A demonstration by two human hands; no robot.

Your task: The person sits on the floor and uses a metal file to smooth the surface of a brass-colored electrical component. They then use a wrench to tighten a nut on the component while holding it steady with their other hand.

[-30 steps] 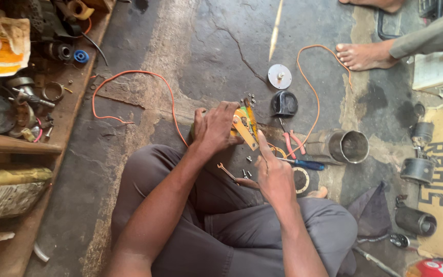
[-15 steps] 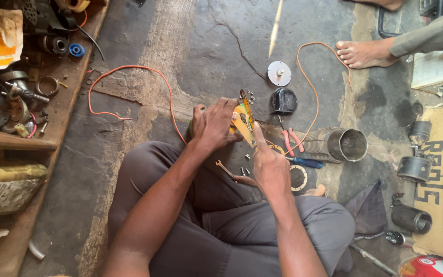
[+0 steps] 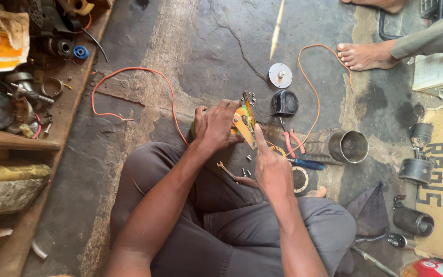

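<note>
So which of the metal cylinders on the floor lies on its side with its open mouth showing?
The shiny steel cylinder beside the red-handled pliers; the dark ones lie farther right, by the cardboard.

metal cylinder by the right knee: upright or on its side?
On its side. The metal cylinder lies on the floor, open mouth sideways; inside looks empty.

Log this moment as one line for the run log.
left hand grips yellow part | right hand index fingertip on it | small spanner, screws on floor nearby

Motor part (image 3: pixel 246 120) half hidden under left hand (image 3: pixel 215 125). Bystander's foot (image 3: pixel 367 55) at 1 o'clock, leg cut by edge. Screws (image 3: pixel 245 173) too small to tell.
</note>
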